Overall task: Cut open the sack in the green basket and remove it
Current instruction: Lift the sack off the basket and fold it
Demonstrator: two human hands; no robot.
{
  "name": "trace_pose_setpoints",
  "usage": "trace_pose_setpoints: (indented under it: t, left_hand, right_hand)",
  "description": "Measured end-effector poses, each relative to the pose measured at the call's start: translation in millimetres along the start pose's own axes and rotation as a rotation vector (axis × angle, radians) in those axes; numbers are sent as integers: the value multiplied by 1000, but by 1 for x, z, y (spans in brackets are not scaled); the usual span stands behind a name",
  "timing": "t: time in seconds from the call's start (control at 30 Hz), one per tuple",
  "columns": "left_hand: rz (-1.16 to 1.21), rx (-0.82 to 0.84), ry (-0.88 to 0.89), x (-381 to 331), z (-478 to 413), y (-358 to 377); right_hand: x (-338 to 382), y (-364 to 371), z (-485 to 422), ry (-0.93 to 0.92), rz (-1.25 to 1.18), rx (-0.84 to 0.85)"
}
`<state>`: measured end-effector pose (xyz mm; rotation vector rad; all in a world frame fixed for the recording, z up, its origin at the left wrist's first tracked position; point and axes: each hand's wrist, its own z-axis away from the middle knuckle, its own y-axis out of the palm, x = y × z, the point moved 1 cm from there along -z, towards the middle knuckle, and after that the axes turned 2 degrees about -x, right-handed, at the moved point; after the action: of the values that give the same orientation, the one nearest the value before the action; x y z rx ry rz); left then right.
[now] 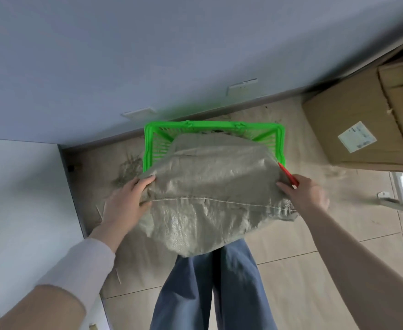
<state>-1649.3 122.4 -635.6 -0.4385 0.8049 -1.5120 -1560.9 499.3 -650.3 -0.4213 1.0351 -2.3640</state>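
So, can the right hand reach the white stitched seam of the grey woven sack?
Probably yes: the white stitched seam lies uncovered across the grey woven sack, ending beside the right hand, which holds a red cutter.

No legible text

We find one white label (357, 136) on the side of the cardboard box (334, 108); its dark print is too small and blurred, and we can read no word or number on it
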Motion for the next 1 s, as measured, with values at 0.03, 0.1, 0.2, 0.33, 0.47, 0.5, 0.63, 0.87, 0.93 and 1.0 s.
trace_pose_setpoints:
  t: [0.03,0.1,0.2,0.33,0.47,0.5,0.63,0.87,0.93,1.0]
  left_hand:
    - [56,-62,-2,-1,0,5]
    - [135,-175,-72,-10,-5,9]
    - [266,-295,-254,-26,-17,-6]
    - [343,-459,-188,-65,-9,-41]
    - [512,-489,-100,-120,26,-55]
    - [567,-482,-62,-129,35,-55]
    - [643,-254,72,-137,47,-39]
    - [1012,-566,6,-120,31,-46]
    - [1051,-1005,-166,-99,9,-54]
    - [913,-903,-327,-94,-17,-41]
  right_hand:
    - [-5,2,3,30,41,45]
    - [-11,6,7,54,71,48]
    - [-3,3,15,2,-22,-107]
    - [20,-15,42,-24,-237,-210]
    - [44,-30,68,-86,-516,-69]
    - [46,-35,71,-67,-619,-57]
    - [45,-39,66,31,-793,-12]
    - [33,-30,54,45,-743,-47]
    - [29,-27,47,92,-767,-45]
    - [28,-19,43,92,-738,-15]
